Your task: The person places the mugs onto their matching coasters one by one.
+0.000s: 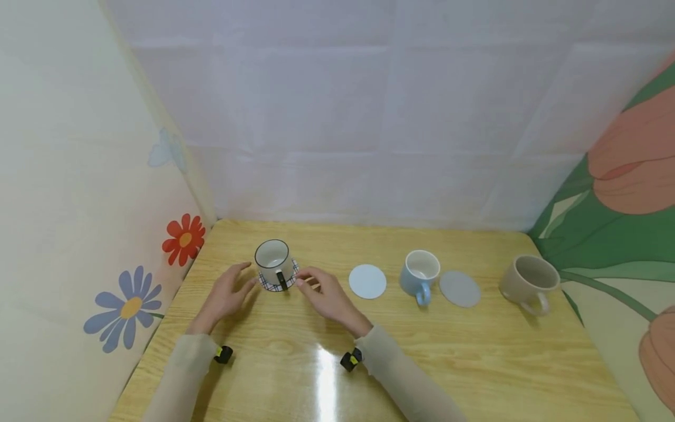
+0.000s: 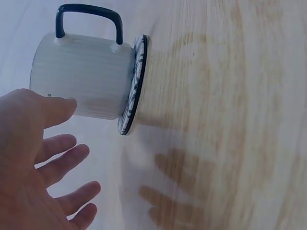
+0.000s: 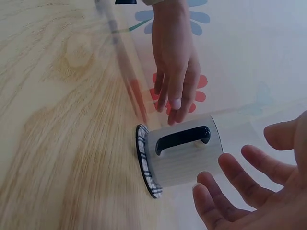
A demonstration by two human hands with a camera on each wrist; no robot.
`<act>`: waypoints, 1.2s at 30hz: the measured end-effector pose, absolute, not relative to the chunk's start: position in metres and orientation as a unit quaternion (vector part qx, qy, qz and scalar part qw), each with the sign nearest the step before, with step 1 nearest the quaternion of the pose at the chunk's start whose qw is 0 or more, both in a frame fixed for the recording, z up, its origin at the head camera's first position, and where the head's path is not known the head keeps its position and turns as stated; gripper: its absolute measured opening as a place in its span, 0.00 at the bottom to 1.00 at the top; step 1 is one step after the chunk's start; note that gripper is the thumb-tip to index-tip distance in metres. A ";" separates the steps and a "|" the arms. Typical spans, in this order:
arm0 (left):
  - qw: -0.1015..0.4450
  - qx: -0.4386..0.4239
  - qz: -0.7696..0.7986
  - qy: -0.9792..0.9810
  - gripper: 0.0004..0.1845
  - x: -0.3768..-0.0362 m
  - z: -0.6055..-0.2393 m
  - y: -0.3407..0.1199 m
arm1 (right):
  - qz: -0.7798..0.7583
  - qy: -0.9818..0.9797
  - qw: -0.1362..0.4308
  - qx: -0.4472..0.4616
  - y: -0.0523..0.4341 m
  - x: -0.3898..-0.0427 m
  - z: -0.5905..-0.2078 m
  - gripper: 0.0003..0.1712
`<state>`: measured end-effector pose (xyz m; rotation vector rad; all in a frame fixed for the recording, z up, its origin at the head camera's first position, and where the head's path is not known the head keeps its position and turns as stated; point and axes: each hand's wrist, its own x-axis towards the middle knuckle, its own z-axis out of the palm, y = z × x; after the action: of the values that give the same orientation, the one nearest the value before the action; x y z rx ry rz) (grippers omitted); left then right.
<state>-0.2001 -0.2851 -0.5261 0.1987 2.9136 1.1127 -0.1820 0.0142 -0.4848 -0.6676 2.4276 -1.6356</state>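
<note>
A white mug (image 1: 273, 261) with a dark rim and dark handle stands on a plaid coaster (image 1: 266, 285) at the table's left back. My left hand (image 1: 228, 293) hovers just left of it, fingers spread and loose, holding nothing. My right hand (image 1: 324, 295) is just right of it, fingers relaxed and spread. The left wrist view shows the white mug (image 2: 84, 81) on the coaster (image 2: 134, 86), apart from my left hand (image 2: 43, 163). In the right wrist view the mug (image 3: 184, 151) lies between my right hand (image 3: 249, 201) and my left hand (image 3: 175, 62).
On the wooden table (image 1: 422, 363) lie a pale blue round coaster (image 1: 367, 281), a light blue mug (image 1: 420, 274), a grey coaster (image 1: 460, 288) and a beige mug (image 1: 529, 281) in a row to the right. Flowered fabric walls enclose the left and right sides.
</note>
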 end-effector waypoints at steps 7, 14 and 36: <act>-0.036 0.076 0.360 0.929 0.31 -0.192 -0.519 -0.285 | -0.541 0.809 0.065 -0.219 0.023 -0.179 -0.481 0.18; -0.070 0.090 0.359 0.926 0.29 -0.187 -0.513 -0.279 | -0.557 0.800 0.053 -0.216 0.038 -0.174 -0.474 0.18; -0.162 0.157 0.386 0.895 0.29 -0.169 -0.481 -0.238 | -0.551 0.802 0.007 -0.231 0.075 -0.157 -0.465 0.15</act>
<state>-0.1693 -0.2383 -0.4810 0.5501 3.1424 1.3552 -0.1565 0.0754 -0.4653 -0.7214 2.5086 -1.7230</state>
